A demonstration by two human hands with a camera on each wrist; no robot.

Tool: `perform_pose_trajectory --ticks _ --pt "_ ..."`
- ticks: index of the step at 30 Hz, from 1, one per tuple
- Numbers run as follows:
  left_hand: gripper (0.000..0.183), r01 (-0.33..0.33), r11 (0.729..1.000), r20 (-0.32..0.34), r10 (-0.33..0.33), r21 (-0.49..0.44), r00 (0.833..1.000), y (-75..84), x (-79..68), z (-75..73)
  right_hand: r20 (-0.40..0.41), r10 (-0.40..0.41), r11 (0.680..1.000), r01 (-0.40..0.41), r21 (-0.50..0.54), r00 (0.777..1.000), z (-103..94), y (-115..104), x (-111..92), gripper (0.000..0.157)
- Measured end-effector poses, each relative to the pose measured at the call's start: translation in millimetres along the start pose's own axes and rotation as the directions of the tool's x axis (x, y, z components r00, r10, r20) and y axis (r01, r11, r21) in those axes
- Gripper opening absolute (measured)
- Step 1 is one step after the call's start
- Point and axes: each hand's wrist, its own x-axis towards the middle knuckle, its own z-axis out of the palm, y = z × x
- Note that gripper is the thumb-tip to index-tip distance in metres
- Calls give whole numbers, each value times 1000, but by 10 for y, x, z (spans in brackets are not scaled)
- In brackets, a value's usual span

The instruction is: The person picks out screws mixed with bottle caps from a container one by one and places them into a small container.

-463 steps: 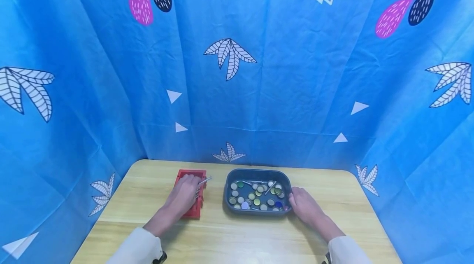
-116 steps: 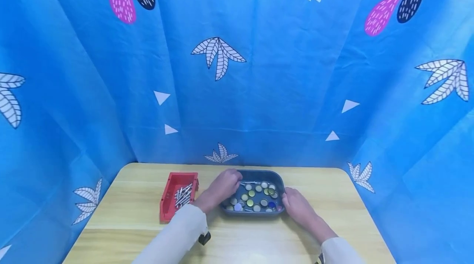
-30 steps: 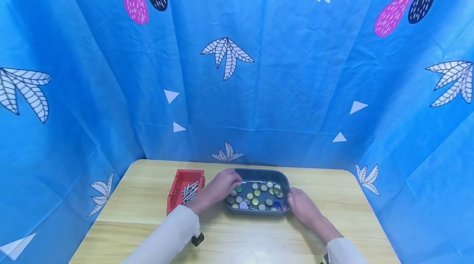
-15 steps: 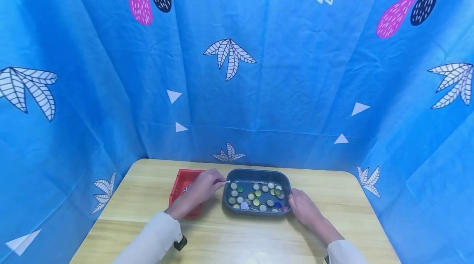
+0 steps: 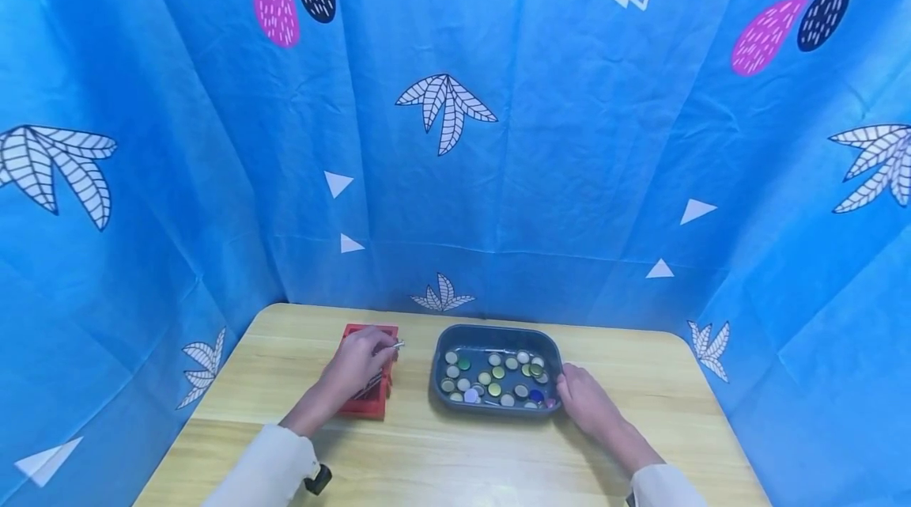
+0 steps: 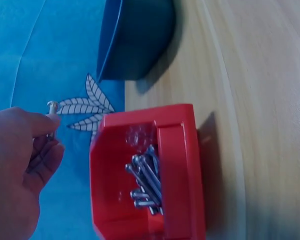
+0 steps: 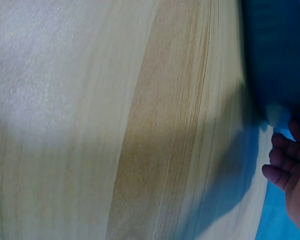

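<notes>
My left hand (image 5: 359,361) is above the red bin (image 5: 366,414) and pinches a silver metal bolt (image 5: 399,344) between thumb and fingertips. In the left wrist view the head end of the bolt (image 6: 52,106) sticks out past the fingers. Several similar bolts (image 6: 149,175) lie in a heap inside the bin. To its right stands a dark grey tray (image 5: 491,410) holding many bottle caps (image 5: 494,390), mostly pale or gold, with single green and blue ones. A bolt lies along its back wall. My right hand (image 5: 587,400) grips the tray's right end, fingers curled at the rim.
Bin and tray stand side by side near the back of a light wooden table (image 5: 455,463), a strip of tabletop between them. A blue patterned curtain (image 5: 455,198) hangs closely behind the table and along both sides.
Over the last second my left hand has lifted a bolt from the tray's left back corner and carried it left above the bin. A bolt lying across the caps earlier is gone. The right hand stays.
</notes>
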Motion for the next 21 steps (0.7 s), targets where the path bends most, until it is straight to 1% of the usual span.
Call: perform_pose_trajectory --ticks 3,7,10,13,16,21 --pt "11 27 999 -48 -26 19 998 -57 -30 -10 -2 -6 1000 6 -3 1000 3 5 -2 20" --pt "12 42 998 -118 -36 49 992 -134 -73 1 -4 -9 1000 9 -2 1000 6 21 -1 21" --pt "14 60 997 -141 -52 55 989 -183 -100 29 -11 -5 1000 5 -5 1000 0 34 2 22" --pt "16 82 995 -150 -74 49 986 -219 -113 63 -15 -1 1000 1 -8 1000 -4 37 5 22" --pt "18 128 991 -139 -120 50 983 -249 -125 103 -8 3 1000 -3 0 1000 -9 22 3 21" --pt "19 210 975 -86 -204 66 975 -270 -141 201 -1 2 1000 -2 3 1000 0 14 -5 20"
